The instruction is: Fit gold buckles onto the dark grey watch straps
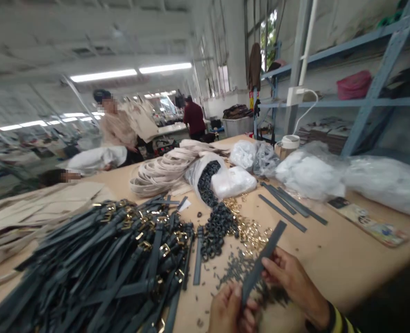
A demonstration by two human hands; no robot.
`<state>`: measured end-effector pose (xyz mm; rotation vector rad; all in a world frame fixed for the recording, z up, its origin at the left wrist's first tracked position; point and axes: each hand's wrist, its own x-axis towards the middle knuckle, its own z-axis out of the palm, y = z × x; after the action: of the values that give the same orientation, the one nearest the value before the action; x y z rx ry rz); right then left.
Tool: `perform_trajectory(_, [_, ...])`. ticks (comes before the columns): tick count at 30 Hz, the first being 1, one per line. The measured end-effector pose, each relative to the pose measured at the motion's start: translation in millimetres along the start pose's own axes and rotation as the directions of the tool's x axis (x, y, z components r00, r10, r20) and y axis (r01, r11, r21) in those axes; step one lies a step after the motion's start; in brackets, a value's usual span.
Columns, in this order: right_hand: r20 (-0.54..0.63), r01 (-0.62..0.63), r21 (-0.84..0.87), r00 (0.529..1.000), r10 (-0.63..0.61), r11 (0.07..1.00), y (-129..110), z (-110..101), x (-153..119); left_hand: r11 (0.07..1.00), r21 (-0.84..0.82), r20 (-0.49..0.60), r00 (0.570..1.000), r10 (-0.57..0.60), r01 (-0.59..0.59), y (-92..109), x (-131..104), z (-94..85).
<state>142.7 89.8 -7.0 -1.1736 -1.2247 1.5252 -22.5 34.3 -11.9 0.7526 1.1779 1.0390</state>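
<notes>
A dark grey strap [273,240] is held tilted above the near part of the table. My left hand [230,305] grips its lower end between thumb and fingers. Farther up the strap, my right hand [288,273] pinches it from the right side. Beneath and beyond the hands lie small dark bits [234,268], gold buckle parts [253,233] and a heap of dark loops [220,226]. To the left spreads a large pile of dark straps [97,259] with gold buckles. Several loose straps [284,208] lie beyond my right hand.
Coiled beige strips [159,169] and a bag of dark loops [208,180] sit at the back. White plastic bags [309,171] line the far right edge, near a printed packet [371,222]. Blue shelving [374,92] stands right. Two people [116,125] are in the background.
</notes>
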Motion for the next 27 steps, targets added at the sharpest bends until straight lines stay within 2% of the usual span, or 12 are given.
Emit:
perform_trajectory(2, [-0.070,0.005,0.062,0.998,-0.001,0.998,0.5,-4.3,-9.0,0.981,-0.186,-0.036,0.997,-0.063,0.055,-2.7,-6.4,5.0])
perform_trajectory(4, [-0.111,-0.011,0.130,0.994,0.026,0.992,4.7,-6.8,-15.0,0.966,-0.247,-0.049,0.995,-0.087,0.072,-3.4,-10.9,8.8])
perform_trajectory(9, [-0.136,-0.058,0.226,0.987,0.091,0.972,16.0,-11.4,-28.7,0.962,-0.253,-0.074,0.989,-0.125,0.102,-3.2,-17.5,12.7])
perform_trajectory(15, [-0.154,-0.055,0.251,0.983,0.096,0.966,20.0,-13.9,-33.3,0.977,-0.209,-0.091,0.994,-0.065,0.045,-6.7,-19.0,16.1])
perform_trajectory(18, [-0.107,-0.099,0.138,0.988,0.114,0.985,19.9,-16.2,-37.6,0.987,-0.158,-0.106,0.994,-0.021,0.004,-8.8,-17.0,15.0])
perform_trajectory(20, [-0.067,-0.097,-0.131,0.994,0.089,0.987,16.1,-18.5,-45.0,0.991,-0.130,-0.124,0.992,-0.003,-0.013,-9.3,-16.1,13.3])
perform_trajectory(21, [-0.067,-0.054,-0.312,0.997,0.035,0.948,12.8,-19.4,-49.7,0.993,-0.117,-0.131,0.991,0.001,-0.017,-9.2,-15.9,12.5])
perform_trajectory(23, [-0.047,0.120,-0.630,0.980,-0.192,0.768,3.9,-19.5,-58.5,0.995,-0.096,-0.130,0.992,0.005,-0.017,-8.2,-16.0,12.4])
perform_trajectory(25, [0.085,0.325,-0.786,0.899,-0.430,0.526,-5.0,-16.7,-63.4,0.996,-0.089,-0.116,0.993,0.001,-0.012,-6.8,-16.5,14.5])
perform_trajectory(27, [0.261,0.474,-0.814,0.815,-0.516,0.336,-10.4,-11.7,-62.8,0.995,-0.098,-0.100,0.995,-0.008,-0.002,-5.7,-17.1,18.1])
